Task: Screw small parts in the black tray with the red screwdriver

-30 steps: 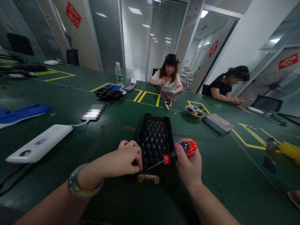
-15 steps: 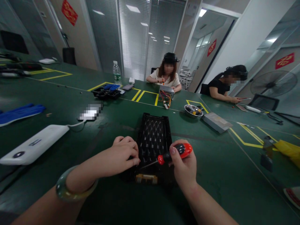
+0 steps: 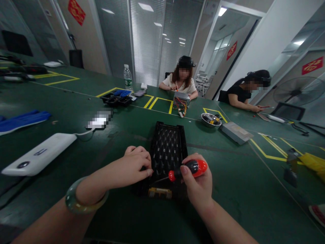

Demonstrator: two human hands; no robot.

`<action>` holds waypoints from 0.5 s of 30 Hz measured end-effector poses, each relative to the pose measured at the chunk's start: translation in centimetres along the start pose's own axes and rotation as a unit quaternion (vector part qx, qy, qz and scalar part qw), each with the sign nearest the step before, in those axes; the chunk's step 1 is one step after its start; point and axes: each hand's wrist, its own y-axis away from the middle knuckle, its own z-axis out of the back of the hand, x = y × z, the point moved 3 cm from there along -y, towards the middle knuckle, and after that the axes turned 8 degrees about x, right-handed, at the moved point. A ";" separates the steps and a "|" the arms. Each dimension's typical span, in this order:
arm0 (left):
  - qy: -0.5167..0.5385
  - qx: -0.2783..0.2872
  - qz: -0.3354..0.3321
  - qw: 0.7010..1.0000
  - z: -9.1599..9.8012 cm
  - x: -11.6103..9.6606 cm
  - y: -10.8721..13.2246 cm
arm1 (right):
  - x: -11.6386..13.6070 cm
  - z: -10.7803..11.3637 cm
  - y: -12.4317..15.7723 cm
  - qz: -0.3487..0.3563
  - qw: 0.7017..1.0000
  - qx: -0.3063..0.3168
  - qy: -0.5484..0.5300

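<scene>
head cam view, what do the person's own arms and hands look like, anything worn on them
The left hand and right hand are ungloved, and both forearms are bare, with no sleeves in view. A smooth, pale green jade-style bangle circles the left wrist; the right wrist shows no band.

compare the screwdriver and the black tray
The screwdriver is red and black with a thin metal shaft; the black tray is one dark colour with a diamond pattern. The screwdriver is gripped in the right hand; the tray lies flat on the table and is much larger.
</scene>
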 end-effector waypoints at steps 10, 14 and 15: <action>0.018 0.042 -0.039 0.998 0.5 -0.5 0.4 | 0.1 0.3 -0.4 -0.020 0.999 -0.042 -0.025; 0.024 0.044 -0.046 0.998 0.5 -0.5 0.5 | -0.5 0.4 -0.4 -0.075 0.994 -0.064 -0.051; 0.025 0.046 -0.043 0.998 0.5 -0.5 0.5 | -0.7 0.4 -0.4 -0.089 0.992 -0.070 -0.056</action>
